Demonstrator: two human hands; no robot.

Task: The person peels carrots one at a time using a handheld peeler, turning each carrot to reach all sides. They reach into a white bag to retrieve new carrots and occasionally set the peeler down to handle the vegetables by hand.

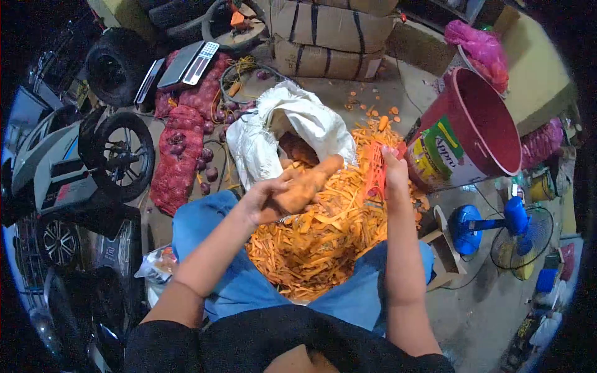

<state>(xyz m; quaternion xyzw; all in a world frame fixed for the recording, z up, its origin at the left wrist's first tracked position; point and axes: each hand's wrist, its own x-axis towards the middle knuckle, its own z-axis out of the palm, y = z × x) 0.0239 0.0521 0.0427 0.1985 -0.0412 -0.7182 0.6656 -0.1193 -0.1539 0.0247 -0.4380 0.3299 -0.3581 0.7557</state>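
My left hand (pixel 272 198) is wrapped round a thick orange carrot (pixel 301 191), which points up and to the right over the peelings. My right hand (pixel 395 166) is closed at the edge of a red slotted plastic tool (pixel 375 169), perhaps a peeler or grater; its working edge cannot be made out. Between my legs lies a large heap of orange carrot peelings (pixel 311 245). Just beyond the left hand stands an open white woven sack (pixel 255 140), with brownish-orange roots inside. The carrot and the red tool are apart.
A tilted maroon bucket (pixel 435 146) stands close by the right hand. Red net bags of onions (pixel 178 158) and a scale (pixel 186 65) lie left. Strapped bales (pixel 329 31) are behind. At right is a blue fan (pixel 516 217); a ride-on toy (pixel 56 168) sits far left.
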